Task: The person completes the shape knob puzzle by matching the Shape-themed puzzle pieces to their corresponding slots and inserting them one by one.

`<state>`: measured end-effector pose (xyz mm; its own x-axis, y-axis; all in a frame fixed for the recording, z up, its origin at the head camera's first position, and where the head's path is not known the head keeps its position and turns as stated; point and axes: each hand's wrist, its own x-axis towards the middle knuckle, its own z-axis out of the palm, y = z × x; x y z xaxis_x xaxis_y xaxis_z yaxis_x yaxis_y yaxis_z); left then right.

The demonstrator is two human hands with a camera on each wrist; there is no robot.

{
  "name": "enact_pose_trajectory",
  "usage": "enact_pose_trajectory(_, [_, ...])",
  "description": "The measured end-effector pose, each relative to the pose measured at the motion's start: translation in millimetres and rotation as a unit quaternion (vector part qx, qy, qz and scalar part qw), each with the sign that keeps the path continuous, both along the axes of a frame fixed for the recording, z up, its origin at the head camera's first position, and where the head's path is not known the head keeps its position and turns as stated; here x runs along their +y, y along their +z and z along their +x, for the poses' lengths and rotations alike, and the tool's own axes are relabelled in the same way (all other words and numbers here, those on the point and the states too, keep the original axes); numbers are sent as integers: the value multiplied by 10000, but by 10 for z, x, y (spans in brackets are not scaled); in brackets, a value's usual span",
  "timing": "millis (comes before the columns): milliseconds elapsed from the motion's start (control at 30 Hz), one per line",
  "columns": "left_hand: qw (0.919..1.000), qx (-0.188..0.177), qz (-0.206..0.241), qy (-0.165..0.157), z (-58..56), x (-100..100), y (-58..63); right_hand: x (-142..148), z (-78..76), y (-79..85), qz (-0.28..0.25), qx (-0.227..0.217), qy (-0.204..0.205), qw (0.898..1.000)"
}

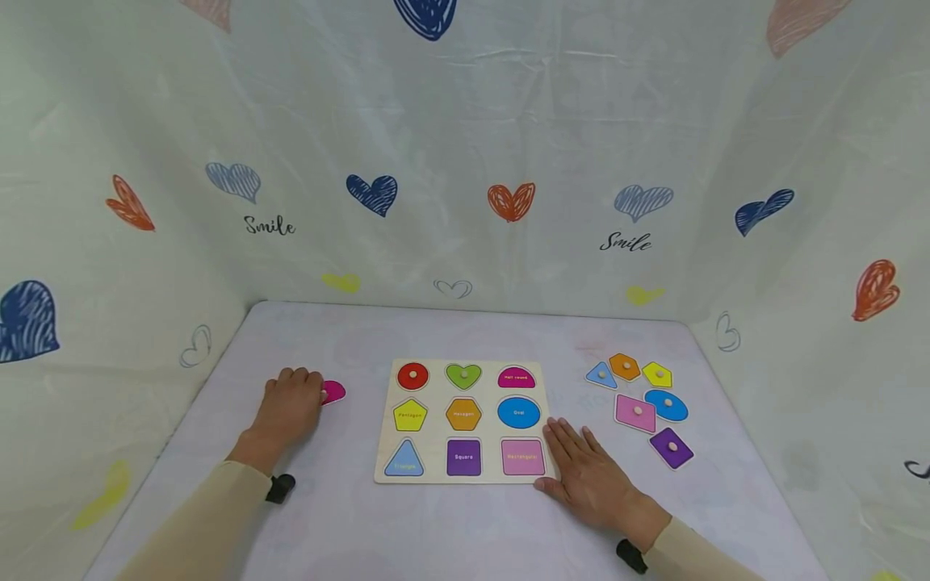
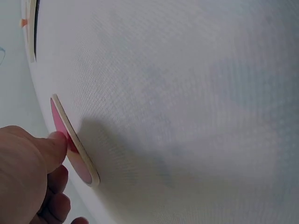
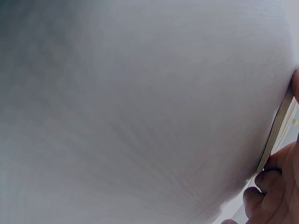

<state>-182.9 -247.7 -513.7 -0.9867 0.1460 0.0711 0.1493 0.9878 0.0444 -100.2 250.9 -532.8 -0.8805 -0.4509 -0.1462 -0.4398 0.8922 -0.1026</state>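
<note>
My left hand pinches a magenta half-round puzzle piece at the left of the table; in the left wrist view the thumb is at the face of the half-round piece, and its pale wooden edge shows. A wooden shape board lies in the middle. Its red circle and green heart show knobs, while the other shapes, such as the half-round space, bear printed names. My right hand rests with straight fingers along the board's right edge; the right wrist view shows the board's edge beside the fingers.
Several knobbed pieces lie right of the board: a light blue triangle, orange hexagon, yellow pentagon, blue oval, pink rectangle and purple square. A heart-printed cloth hangs around the table.
</note>
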Motion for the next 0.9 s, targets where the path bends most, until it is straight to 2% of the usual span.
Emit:
enact_pose_trajectory(267, [9997, 61, 215, -84, 18, 9, 35, 6, -4, -11, 41, 51, 13, 10000])
enact_pose_trajectory(467, [9995, 157, 251, -109, 31, -39, 11, -1, -6, -10, 29, 34, 1, 10000])
enact_pose_trajectory(900, [9995, 254, -123, -102, 33, -26, -27, -12, 8, -12, -33, -35, -82, 10000])
